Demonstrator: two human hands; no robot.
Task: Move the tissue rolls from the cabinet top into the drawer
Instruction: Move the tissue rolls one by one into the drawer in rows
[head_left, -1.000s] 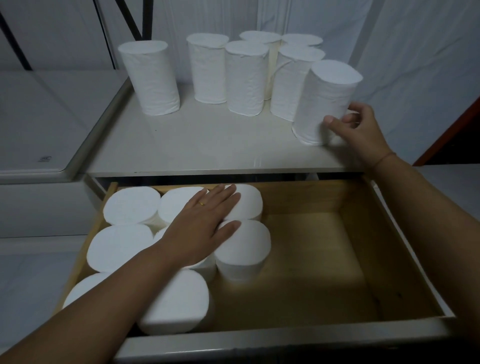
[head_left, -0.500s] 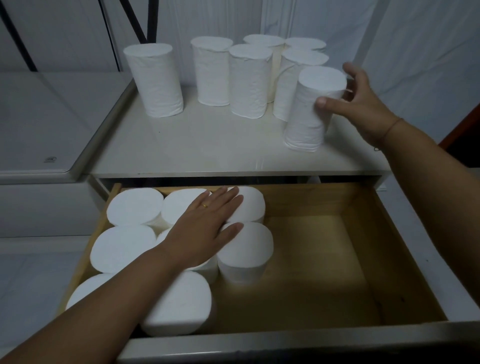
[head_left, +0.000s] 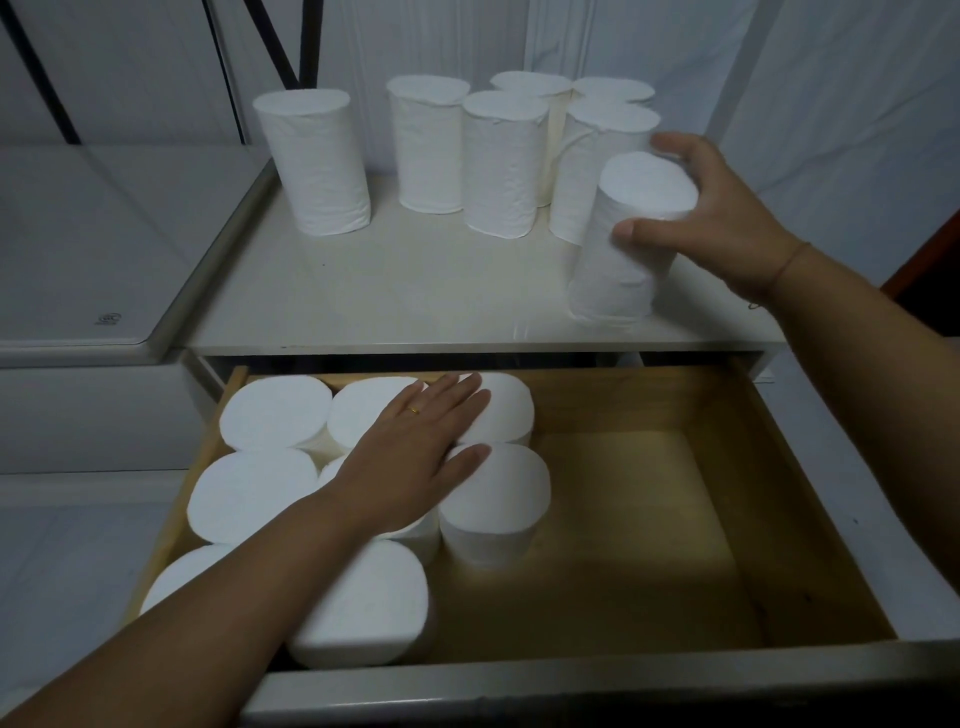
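My right hand (head_left: 711, 218) grips a white tissue roll (head_left: 623, 260) near its top; the roll is tilted at the front right of the cabinet top (head_left: 415, 291). Several more upright white rolls (head_left: 498, 161) stand along the back of the cabinet top, one apart at the left (head_left: 314, 161). Below, the wooden drawer (head_left: 649, 519) is pulled out. Its left half holds several upright rolls (head_left: 260, 493). My left hand (head_left: 410, 457) lies flat, fingers spread, on top of those rolls.
The drawer's right half shows bare wood floor (head_left: 623, 545). A white appliance top (head_left: 78, 249) sits level with the cabinet at the left. White wall panels and dark bars stand behind the rolls. The drawer's white front edge (head_left: 571, 680) is nearest to me.
My right hand has carried the gripped roll from the back right toward the cabinet's front edge and moved its grip up near the top. My left hand has stayed on the drawer rolls.
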